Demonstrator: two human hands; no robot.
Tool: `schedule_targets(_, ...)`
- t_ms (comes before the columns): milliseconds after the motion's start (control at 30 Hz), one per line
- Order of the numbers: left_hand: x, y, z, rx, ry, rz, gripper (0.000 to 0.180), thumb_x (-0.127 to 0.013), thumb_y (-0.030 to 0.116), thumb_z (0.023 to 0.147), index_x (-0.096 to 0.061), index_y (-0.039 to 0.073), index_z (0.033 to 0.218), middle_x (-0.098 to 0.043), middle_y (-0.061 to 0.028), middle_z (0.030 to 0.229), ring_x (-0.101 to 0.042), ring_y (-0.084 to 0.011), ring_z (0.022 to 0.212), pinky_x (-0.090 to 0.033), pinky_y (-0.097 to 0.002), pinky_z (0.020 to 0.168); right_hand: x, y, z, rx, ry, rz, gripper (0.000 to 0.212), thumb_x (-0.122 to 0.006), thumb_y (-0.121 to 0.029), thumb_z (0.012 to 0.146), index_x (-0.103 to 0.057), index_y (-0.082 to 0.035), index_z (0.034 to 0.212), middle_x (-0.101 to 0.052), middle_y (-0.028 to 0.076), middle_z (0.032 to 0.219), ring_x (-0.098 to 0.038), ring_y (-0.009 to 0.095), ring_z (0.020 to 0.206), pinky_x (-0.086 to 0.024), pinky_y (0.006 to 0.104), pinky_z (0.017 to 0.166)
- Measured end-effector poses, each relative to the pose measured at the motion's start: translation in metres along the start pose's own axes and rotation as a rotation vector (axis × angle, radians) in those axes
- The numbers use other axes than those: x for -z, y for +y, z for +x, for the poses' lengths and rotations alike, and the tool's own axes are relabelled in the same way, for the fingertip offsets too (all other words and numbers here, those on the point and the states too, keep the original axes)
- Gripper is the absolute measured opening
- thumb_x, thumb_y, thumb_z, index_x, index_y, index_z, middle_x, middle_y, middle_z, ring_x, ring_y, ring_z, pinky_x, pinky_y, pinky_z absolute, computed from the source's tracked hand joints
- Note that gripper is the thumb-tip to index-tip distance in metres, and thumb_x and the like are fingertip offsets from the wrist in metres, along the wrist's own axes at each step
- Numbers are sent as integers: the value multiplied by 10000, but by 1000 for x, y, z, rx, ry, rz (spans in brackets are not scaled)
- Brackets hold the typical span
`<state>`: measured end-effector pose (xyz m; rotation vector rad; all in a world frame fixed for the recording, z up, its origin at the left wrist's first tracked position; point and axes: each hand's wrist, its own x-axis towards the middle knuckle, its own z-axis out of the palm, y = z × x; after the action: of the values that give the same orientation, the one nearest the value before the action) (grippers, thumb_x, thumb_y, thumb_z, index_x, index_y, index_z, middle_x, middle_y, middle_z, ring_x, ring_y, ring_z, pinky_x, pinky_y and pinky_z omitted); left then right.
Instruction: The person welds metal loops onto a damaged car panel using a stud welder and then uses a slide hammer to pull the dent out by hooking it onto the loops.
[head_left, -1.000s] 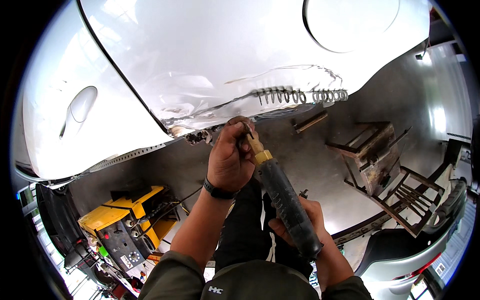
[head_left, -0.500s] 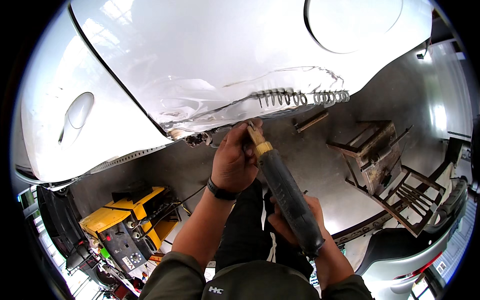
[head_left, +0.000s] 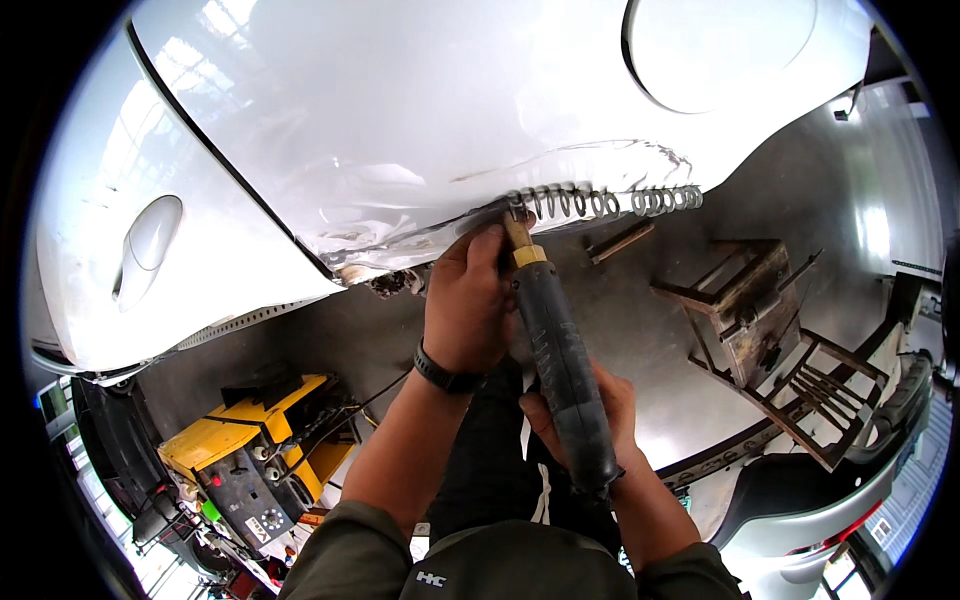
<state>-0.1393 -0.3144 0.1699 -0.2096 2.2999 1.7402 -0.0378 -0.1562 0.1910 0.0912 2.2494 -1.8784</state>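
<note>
A long black tool with a brass tip is set against the dented lower edge of a white car panel, beside a row of wire rings fixed along the crease. The tool is kept steep so that its tip meets the damaged line squarely. The left hand is closed about the tip end to steady it, wrist bent upward; the right hand is wrapped round the rear grip. A yellow machine stands on the floor.
</note>
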Motion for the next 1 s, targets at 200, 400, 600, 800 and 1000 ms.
schedule_targets(200,1,2,3,197,0,-344,396,-591,-59,924,-590,0,1315,-649,-98,1197,-640,-143,969,-538,-275,827,0,2,1,1,-8,-29,315,-814,-73,816,-670,-20,1091,-676,20,858,-634,87,761,-523,252,698)
schedule_targets(400,-3,10,3,260,31,-769,303,-509,163,1054,-640,-5,1270,-670,-57,1033,-623,-89,842,-527,-232,726,2,-5,2,-85,-24,-3,385,-887,-124,762,-696,-32,1084,-744,81,948,-721,187,860,-556,311,772)
schedule_targets(600,-4,14,3,281,52,-783,323,-503,216,1066,-645,-2,1258,-674,-44,987,-622,-88,788,-524,-228,684,-2,-1,-2,-167,-29,43,364,-861,-111,782,-692,-39,1096,-741,93,969,-716,190,889,-553,314,791)
schedule_targets(800,-2,5,-5,110,67,-367,294,-502,209,1065,-643,-3,1212,-682,-38,962,-633,-101,784,-524,-233,691,-1,-8,-4,-192,-27,39,346,-833,-62,787,-688,-24,1099,-735,88,978,-703,163,905,-546,306,814)
schedule_targets(1000,0,-15,-26,392,32,-754,270,-494,181,1021,-637,-2,1160,-524,7,789,-424,-62,594,-377,-241,558,-8,-14,-3,-229,12,261,305,-775,-19,845,-659,6,1126,-690,23,957,-645,86,876,-524,243,771)
